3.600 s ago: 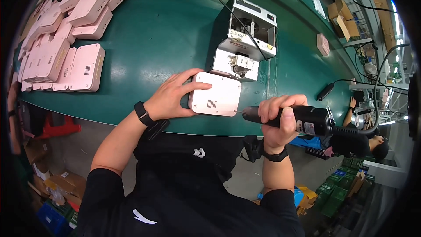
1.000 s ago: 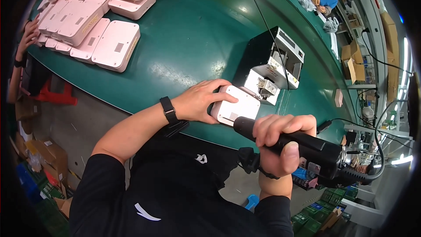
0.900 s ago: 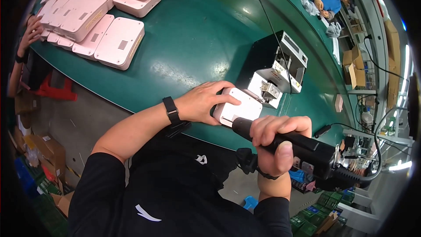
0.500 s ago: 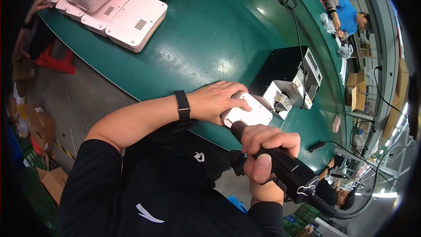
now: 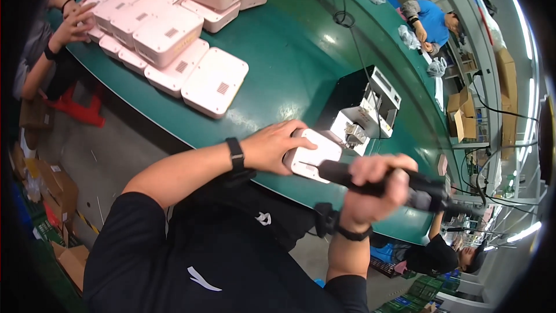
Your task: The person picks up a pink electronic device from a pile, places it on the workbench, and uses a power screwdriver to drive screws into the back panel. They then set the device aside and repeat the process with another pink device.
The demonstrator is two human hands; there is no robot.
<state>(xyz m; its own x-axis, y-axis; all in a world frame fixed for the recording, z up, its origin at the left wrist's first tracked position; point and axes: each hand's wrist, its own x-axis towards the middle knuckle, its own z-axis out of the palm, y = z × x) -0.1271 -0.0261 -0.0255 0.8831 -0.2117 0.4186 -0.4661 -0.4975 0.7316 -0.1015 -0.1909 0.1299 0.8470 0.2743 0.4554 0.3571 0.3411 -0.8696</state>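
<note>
A small white plastic casing with rounded corners sits near the front edge of the bench. My left hand grips its left side, thumb on the top face and fingers around the far edge. My right hand is wrapped round a black corded electric screwdriver, slightly smeared by motion. The tool lies tilted, its thin bit pointing left over the casing's near part; whether the tip touches cannot be made out. Just beyond the casing stands a black and silver boxy machine with a small metal mechanism at its front.
Many similar white casings lie stacked at the far left of the green bench. Another person's hand touches that stack. A black cable hangs over the machine. Other people sit at far right; cardboard boxes stand on the floor at left.
My right hand has turned the screwdriver flatter and shifted it up and right. Its bit now shows over the casing. The view has swung, so more stacked casings show.
</note>
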